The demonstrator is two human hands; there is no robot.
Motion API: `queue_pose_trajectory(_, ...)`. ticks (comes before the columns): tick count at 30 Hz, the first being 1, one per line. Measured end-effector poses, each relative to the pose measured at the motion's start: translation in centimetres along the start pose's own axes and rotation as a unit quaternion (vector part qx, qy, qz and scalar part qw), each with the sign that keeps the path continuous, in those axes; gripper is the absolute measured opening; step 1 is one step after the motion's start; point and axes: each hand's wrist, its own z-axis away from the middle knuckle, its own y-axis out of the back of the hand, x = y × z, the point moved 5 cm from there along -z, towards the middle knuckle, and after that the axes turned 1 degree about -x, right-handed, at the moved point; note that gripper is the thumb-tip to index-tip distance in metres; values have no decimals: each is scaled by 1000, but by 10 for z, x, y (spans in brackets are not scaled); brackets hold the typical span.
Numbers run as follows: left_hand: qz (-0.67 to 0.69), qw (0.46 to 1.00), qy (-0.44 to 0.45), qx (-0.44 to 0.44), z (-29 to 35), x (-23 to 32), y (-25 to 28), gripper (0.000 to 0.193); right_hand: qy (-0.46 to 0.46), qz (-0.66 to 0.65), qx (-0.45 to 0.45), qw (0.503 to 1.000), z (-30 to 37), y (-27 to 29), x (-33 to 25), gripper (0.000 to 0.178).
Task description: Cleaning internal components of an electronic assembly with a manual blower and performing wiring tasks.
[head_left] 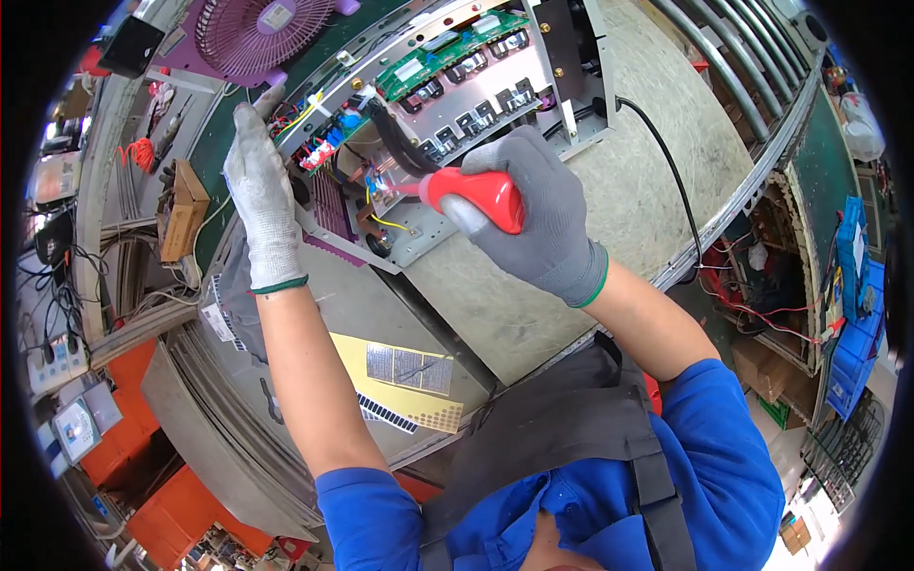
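An open metal machine chassis with a purple front panel lies on the bench. Inside it are a green circuit board, rows of black components and coloured wires. My right hand, in a grey glove, is closed around the red handle of a screwdriver. Its shaft points left into the wiring behind the front panel; the tip is hard to make out. My left hand, in a whitish glove, holds the chassis at its front end, with the fingertips partly hidden.
A purple fan grille stands beyond my left hand. On the bench nearer me lies a yellow printed sheet. A black cable runs from the chassis across the bench. Metal rollers are at the far right, a cardboard box at the left.
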Motion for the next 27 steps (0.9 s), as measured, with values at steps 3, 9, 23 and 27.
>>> queue_pose_trajectory(3, -18, 1000, 12, 7, 3, 4, -1, 62, -4, -5, 6, 1000, 0, 3, 2, 31)
queue_pose_trajectory(9, -2, 1000, 3, 13, -2, -2, 0, 62, 8, -14, -15, 1000, -2, -3, -1, 29)
queue_pose_trajectory(23, -16, 999, -43, 8, -21, -21, 9, 55, 64, 31, 7, 997, 2, -9, -3, 31)
queue_pose_trajectory(27, -95, 989, -113, -12, -29, -21, 12, 50, -259, -187, 87, 944, 19, 5, 36, 34)
